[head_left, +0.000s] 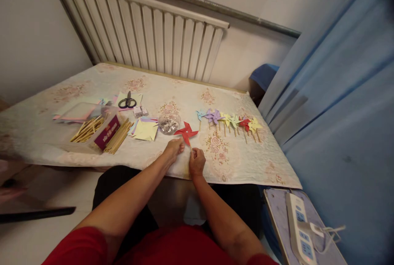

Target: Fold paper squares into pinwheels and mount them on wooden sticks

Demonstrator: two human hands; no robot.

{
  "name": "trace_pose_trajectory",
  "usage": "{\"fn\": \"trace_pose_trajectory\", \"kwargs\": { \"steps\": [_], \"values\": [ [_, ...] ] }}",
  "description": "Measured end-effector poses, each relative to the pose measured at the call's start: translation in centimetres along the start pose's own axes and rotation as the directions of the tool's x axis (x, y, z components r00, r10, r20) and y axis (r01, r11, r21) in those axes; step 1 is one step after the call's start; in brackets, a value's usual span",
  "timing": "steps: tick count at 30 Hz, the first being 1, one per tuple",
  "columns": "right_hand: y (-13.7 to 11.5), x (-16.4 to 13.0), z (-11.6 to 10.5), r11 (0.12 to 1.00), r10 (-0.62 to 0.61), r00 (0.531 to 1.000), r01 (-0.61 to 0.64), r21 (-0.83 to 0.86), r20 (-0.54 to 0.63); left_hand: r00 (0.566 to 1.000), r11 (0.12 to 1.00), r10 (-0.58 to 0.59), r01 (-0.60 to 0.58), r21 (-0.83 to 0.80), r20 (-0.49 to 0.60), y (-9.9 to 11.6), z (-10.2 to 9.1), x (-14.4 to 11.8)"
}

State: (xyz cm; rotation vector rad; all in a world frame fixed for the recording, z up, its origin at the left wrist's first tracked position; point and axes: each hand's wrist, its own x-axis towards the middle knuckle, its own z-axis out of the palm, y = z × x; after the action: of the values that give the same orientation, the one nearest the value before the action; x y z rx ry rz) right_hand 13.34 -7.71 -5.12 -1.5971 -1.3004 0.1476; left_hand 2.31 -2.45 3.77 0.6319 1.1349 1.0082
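Note:
A red paper pinwheel [186,132] on a thin wooden stick stands over the front middle of the table. My right hand [197,161] is closed round its stick, below the red blades. Close by on the left, my left hand [175,149] has its fingers curled together just under the blades; whether anything is in them is hidden. Behind the hands sits a clear bag or dish of small shiny metal pins [168,125]. To its left lies a stack of cut paper squares [145,129], yellow on top.
Several finished pinwheels [229,119] lie in a row on the right of the flowered tablecloth [237,166]. At left are a plastic box [89,146] of wooden sticks [118,137], scissors [127,101] and small boxes [140,111]. A power strip [301,228] lies at lower right, beside a blue curtain [341,133].

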Motion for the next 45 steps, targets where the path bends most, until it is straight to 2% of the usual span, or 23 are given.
{"fn": "trace_pose_trajectory", "kwargs": {
  "steps": [6,23,39,45],
  "values": [
    [-0.2,0.0,-0.2,1.0,-0.002,1.0,0.002,-0.003,0.022,0.998,0.997,-0.023,0.018,-0.072,-0.062,0.0,0.7,1.6],
    [-0.3,-0.1,-0.2,1.0,-0.02,0.999,0.021,-0.023,0.034,0.996,0.992,-0.082,0.077,-0.103,-0.043,-0.3,1.1,2.5],
    [-0.1,-0.2,0.0,0.999,-0.017,0.999,0.018,-0.03,0.036,0.995,0.997,-0.069,0.066,-0.046,-0.067,-0.7,1.3,2.6],
    [-0.2,-0.1,-0.1,0.999,-0.022,0.999,0.023,-0.029,0.033,1.0,1.0,-0.007,0.008,0.03,-0.018,-1.4,1.5,1.7]
  ]
}}
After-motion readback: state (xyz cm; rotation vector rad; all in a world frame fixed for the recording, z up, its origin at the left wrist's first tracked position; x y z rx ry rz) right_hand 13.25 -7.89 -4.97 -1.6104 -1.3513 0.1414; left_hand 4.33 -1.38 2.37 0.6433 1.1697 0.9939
